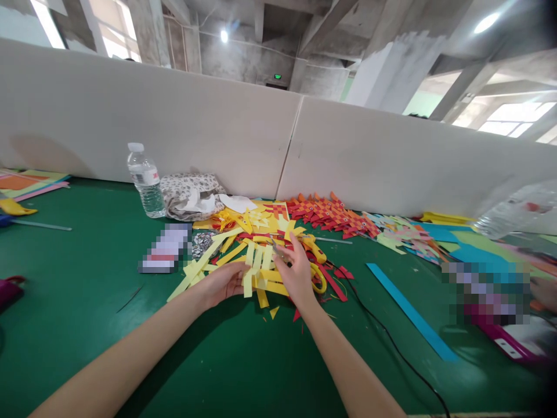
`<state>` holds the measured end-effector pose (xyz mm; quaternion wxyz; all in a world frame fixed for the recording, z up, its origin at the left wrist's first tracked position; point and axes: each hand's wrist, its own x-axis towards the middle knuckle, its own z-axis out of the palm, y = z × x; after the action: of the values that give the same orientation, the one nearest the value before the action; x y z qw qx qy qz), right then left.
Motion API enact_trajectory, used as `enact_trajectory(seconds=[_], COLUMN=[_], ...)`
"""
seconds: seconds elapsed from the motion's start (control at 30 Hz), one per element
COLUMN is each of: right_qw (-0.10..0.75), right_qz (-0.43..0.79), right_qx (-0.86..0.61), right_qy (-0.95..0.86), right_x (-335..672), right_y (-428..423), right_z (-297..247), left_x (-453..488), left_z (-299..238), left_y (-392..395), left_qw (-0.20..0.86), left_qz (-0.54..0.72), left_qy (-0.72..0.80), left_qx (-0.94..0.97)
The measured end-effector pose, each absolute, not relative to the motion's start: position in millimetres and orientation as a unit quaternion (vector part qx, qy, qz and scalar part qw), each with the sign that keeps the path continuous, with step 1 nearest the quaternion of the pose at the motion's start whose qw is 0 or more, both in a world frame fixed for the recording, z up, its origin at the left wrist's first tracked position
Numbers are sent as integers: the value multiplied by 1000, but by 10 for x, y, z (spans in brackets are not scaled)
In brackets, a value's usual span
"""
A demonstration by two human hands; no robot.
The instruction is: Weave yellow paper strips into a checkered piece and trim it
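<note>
While both hands work over the yellow paper strips [261, 273] near the middle of the green table [87, 302], the left hand [224, 283] pins the woven patch from 9 o'clock, fingers closed on a strip end. The right hand [298, 273] pinches a strip at 3 o'clock, beside the yellow scissors [317, 273]. Judged best: keep the crossings flat and push each strip snug. Loose strips run mostly 7 to 1 o'clock.
</note>
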<state>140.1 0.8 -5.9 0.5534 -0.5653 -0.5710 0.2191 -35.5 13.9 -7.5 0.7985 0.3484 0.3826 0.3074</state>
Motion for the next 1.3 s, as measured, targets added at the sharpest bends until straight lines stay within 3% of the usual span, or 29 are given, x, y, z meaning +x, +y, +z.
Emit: enact_trajectory(seconds=[0.2,1.0,1.3], right_qw=[527,454,443], right_qz=[270,249,215], right_qx=[-548,-445,-478], right_qy=[-590,-731,-727], right_x=[1379,1378,1345], right_y=[1,-132,-110], right_z=[-65,67,26], left_x=[-353,-335,-328], left_z=[-26,6,40], left_y=[110,88,61], left_qw=[792,790,791], left_qz=[300,300,304], left_qy=[391,394,405], left_qx=[361,361,343])
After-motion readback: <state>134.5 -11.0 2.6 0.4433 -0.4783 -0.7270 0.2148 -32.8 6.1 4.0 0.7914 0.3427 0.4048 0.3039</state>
